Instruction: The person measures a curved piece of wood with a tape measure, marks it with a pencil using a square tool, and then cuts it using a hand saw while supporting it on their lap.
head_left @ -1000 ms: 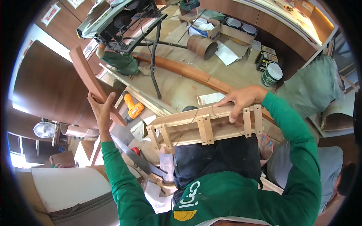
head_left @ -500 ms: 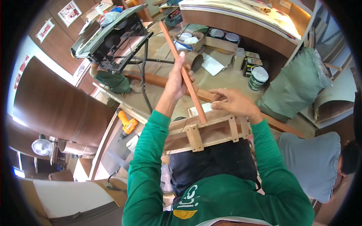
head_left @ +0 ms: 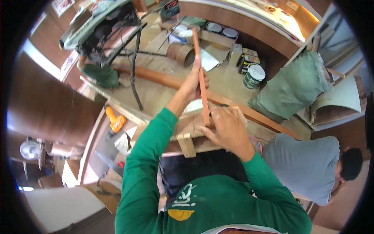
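Observation:
My left hand (head_left: 194, 80) is closed round a narrow reddish wooden strip (head_left: 203, 89), held steeply slanted over my lap. My right hand (head_left: 228, 130) is open, fingers apart, at the strip's lower end; whether it touches it I cannot tell. Beneath both lies a long plywood frame (head_left: 187, 146) with cross battens, across my dark-trousered legs, partly hidden by my hands and arms. To the left lie an orange cordless drill (head_left: 115, 119) and a saw blade (head_left: 104, 158).
A table saw (head_left: 105, 27) on a stand is upper left, beside curved veneered panels (head_left: 50, 105). A long timber (head_left: 156, 78) lies across the floor. Paint cans (head_left: 254, 76), boxes and a green wrapped bundle (head_left: 288, 85) are right. A person in grey (head_left: 300, 163) is at the right.
My left hand has brought the wooden strip from the far left to the middle, turning it. My right hand has left the frame's top and moved down-left to the strip's lower end.

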`<state>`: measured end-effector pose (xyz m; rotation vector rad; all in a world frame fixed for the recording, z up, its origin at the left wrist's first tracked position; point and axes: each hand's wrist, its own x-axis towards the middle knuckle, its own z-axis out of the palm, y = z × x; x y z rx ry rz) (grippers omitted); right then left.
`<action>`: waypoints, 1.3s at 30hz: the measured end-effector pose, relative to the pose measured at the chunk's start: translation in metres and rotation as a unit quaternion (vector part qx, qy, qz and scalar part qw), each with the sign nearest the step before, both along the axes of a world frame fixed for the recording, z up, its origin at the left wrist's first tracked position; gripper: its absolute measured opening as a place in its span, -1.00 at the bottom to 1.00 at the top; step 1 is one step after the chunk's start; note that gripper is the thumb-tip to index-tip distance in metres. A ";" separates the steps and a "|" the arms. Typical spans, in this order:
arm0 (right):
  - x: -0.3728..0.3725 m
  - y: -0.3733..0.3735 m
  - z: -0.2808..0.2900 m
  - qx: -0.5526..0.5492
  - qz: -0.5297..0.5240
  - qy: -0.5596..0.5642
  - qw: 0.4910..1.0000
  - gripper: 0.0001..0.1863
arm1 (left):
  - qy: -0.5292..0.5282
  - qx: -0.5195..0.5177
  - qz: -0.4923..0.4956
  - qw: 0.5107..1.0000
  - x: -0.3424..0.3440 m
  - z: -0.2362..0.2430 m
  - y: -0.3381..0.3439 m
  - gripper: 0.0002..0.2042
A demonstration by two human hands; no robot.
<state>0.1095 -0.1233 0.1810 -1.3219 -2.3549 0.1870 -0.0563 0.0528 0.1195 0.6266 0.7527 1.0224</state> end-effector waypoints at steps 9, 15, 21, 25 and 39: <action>-0.007 0.026 -0.015 -0.079 0.040 -0.058 0.994 -0.40 | 0.086 0.113 0.040 0.989 -0.041 0.057 -0.007 -0.28; -0.006 0.041 0.001 -0.099 0.053 -0.062 0.992 -0.50 | 0.142 0.203 0.022 0.969 -0.089 0.073 -0.064 -0.35; -0.013 0.048 0.004 -0.115 0.053 -0.015 0.992 -0.53 | 0.118 0.167 0.094 0.974 -0.073 0.019 -0.092 -0.32; -0.010 0.052 0.004 -0.141 0.027 0.005 0.990 -0.52 | 0.064 0.085 0.053 0.993 -0.070 0.010 -0.100 -0.26; -0.066 -0.021 0.075 -0.184 0.240 0.121 0.945 -0.65 | 0.025 0.142 0.062 0.988 -0.053 -0.014 -0.081 -0.04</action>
